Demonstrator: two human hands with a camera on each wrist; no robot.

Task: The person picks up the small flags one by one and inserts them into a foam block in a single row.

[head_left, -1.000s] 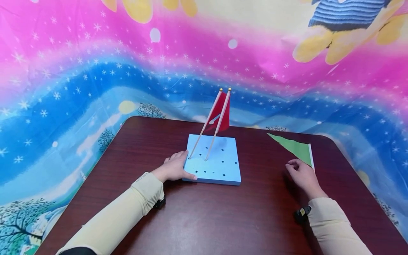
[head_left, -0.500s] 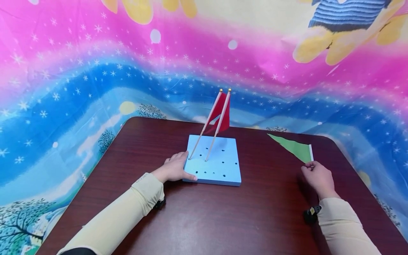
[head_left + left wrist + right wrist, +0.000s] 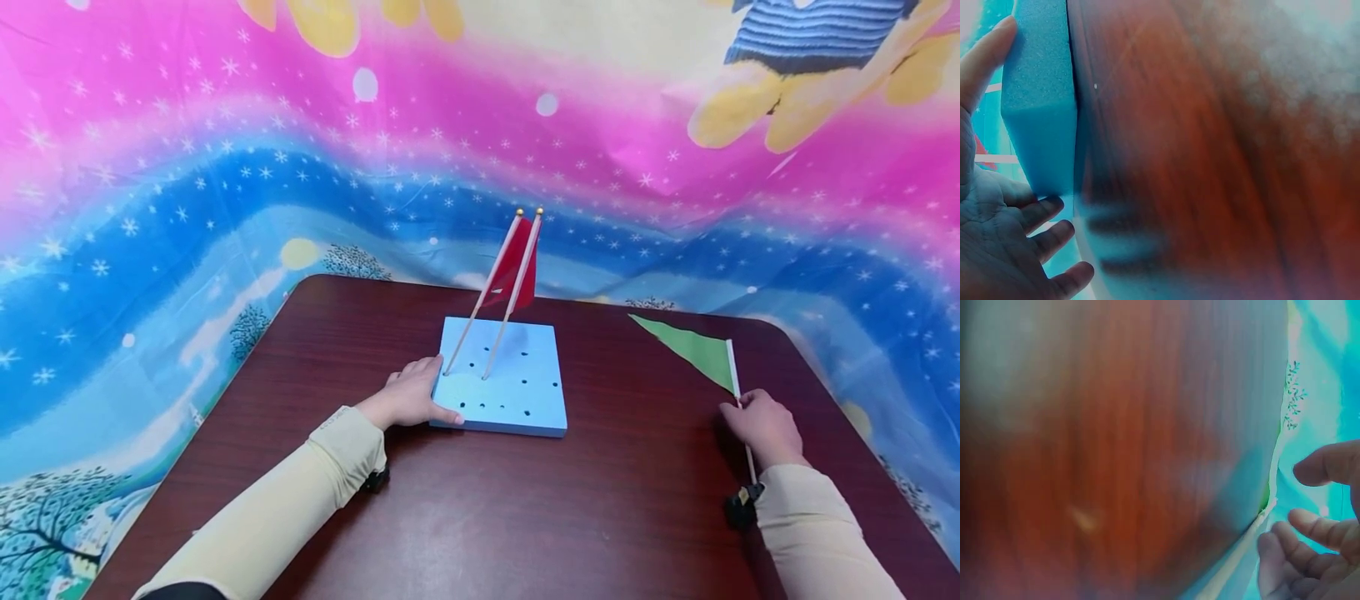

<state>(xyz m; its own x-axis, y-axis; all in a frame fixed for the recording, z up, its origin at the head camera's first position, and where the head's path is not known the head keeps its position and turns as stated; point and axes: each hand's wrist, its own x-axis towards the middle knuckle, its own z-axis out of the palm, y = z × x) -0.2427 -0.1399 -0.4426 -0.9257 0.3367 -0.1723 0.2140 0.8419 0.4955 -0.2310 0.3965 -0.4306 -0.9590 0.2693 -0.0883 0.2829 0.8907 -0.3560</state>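
1. A dark reddish-brown table [image 3: 600, 517] carries everything; behind its far edge hangs a cloth backdrop [image 3: 450, 125] in pink, blue and white, printed with snowflakes and trees.
2. Two red flags [image 3: 531, 279] stand in the board, their pale sticks set in holes toward its left side and topped with gold balls. They slant in the head view, their cloths overlapping.
3. Cream sleeves [image 3: 345, 450] cover both forearms. A black wrist device [image 3: 742, 507] sits beside the lower end of the green flag's stick, and the right hand hides part of that stick.
4. The blue board [image 3: 540, 396] lies near the middle of the table's far edge: a thick, roughly square slab, its top dotted with small dark holes.
5. The left hand [image 3: 408, 393] rests at the board's near left corner, fingers spread along the left side, thumb along the near side.
6. The green flag [image 3: 697, 352] lies toward the table's far right corner, a long triangle with a white sleeve at its stick, its point toward the far edge.
7. The right hand [image 3: 765, 425] is over that stick, thumb well apart from loosely bent fingers, gripping nothing; whether it touches the stick I cannot tell.
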